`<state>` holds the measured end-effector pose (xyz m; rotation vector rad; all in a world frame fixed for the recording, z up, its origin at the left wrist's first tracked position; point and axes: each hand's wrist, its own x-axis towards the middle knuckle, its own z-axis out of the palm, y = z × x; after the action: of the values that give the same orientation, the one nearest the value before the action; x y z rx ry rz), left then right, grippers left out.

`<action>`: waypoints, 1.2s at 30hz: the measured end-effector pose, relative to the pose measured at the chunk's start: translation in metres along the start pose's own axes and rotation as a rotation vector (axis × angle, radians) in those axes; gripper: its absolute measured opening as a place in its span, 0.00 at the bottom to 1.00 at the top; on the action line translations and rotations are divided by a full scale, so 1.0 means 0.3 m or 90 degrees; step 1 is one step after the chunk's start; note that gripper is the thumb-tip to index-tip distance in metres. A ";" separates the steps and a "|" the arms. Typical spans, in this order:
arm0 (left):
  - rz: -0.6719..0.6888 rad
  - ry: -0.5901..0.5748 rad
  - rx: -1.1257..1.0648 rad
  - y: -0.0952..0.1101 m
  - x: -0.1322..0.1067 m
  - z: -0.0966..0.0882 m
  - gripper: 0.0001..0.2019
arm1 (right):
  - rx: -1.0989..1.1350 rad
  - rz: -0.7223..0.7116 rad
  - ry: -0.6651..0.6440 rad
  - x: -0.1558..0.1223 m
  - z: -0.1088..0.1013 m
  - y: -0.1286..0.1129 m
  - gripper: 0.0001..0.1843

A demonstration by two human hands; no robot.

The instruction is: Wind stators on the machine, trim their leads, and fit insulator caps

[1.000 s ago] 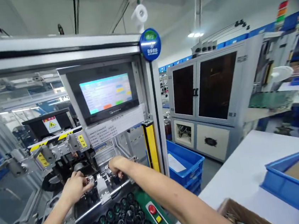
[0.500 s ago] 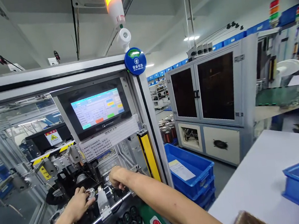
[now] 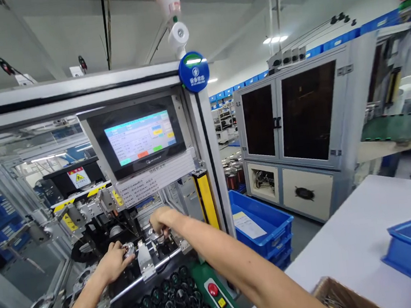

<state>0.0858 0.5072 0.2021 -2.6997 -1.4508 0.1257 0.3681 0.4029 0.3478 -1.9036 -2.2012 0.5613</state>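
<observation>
My left hand [image 3: 114, 262] is at a round metal part [image 3: 129, 250] on the machine's front rail, its thumb and fingers closed about the near side. To the right, my right hand [image 3: 161, 221] reaches down with bent fingers at another metal fixture [image 3: 157, 236]. Its fingertips are partly hidden, and what they pinch cannot be made out. Between the two hands stands a pale metal bracket [image 3: 145, 259]. Below them lie many black ring-shaped parts [image 3: 162, 300] in a heap.
A touch screen [image 3: 141, 137] hangs above the hands, beside a yellow upright bar [image 3: 206, 200]. A green panel with a red button [image 3: 213, 289] is at the front. Stacked blue bins [image 3: 266, 238], a white table [image 3: 345, 227] and an open cardboard box [image 3: 347, 296] are to the right.
The view has tilted down and turned slightly left, showing more of the black rings and the button panel. Both hands stay at the same fixtures, with small finger shifts.
</observation>
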 end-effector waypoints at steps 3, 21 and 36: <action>0.011 0.005 0.018 -0.003 0.000 -0.030 0.20 | -0.015 -0.002 -0.081 -0.038 -0.048 -0.006 0.25; 0.013 0.202 -0.066 0.029 -0.215 -0.250 0.25 | 0.113 -0.305 -0.269 -0.886 0.621 -0.162 0.03; -0.282 -0.019 -0.165 -0.035 -1.434 0.397 0.09 | -0.123 -0.356 -0.089 -0.418 1.135 -0.650 0.10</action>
<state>-0.1722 0.1571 0.1007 -2.4790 -2.1649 -0.0547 0.0839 0.2022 0.1273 -1.2432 -2.8020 0.4004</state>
